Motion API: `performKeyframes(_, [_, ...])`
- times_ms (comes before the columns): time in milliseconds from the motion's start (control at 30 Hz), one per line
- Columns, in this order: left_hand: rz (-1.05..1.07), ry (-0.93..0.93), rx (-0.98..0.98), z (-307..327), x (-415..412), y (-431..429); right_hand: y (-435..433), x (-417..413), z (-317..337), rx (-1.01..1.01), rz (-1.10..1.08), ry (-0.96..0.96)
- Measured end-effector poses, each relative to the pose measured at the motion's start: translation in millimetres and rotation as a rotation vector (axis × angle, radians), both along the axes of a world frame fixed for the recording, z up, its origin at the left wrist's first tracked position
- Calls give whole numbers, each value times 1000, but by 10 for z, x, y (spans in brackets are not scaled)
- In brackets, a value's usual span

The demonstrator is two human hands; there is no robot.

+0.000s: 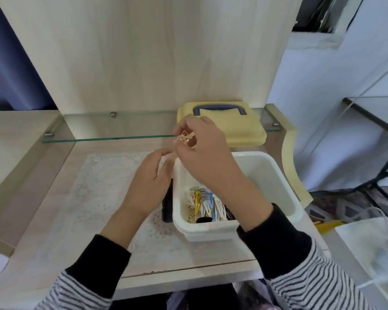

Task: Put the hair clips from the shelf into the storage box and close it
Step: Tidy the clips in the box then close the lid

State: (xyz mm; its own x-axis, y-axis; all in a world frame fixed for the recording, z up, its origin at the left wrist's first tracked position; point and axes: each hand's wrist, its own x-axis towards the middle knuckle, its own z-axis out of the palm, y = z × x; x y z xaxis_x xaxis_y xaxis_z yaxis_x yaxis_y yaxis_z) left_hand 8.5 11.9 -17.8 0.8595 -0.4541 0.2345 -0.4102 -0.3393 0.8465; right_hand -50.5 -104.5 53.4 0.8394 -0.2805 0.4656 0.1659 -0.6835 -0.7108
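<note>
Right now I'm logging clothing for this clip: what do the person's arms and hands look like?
Both the left hand and right hand are bare, with no gloves, rings or watch showing. Each forearm wears a fitted black sleeve to the wrist, coming out from under a looser black-and-white striped sleeve higher up.

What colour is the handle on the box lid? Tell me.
Dark blue-grey handle on the pale yellow lid; head view.
</note>
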Motion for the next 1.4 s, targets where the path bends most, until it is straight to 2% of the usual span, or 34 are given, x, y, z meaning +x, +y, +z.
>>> performKeyframes(133, [-10,117,-38,121,-59,-257,-498,-120,-37,-97,38,88])
performKeyframes(500, [19,247,116,155,22,-471,-1210,-340,-146,-3,212,452])
performKeyframes(767, [11,200,91,150,-3,-451,-1362,-316,-139,-30,341,618])
performKeyframes(967, [43,237,105,165,-26,-461,-1359,-284,-140,-146,368,662])
performKeyframes(1133, [47,227,138,171,-14,-470,-1254,-277,-129,-397,401,692])
performKeyframes(1267, [49,225,156,169,-15,-466,-1160,-221,-217,-650,358,642])
performKeyframes(1400, [57,215,173,172,-17,-466,-1153,-203,-227,-736,318,667])
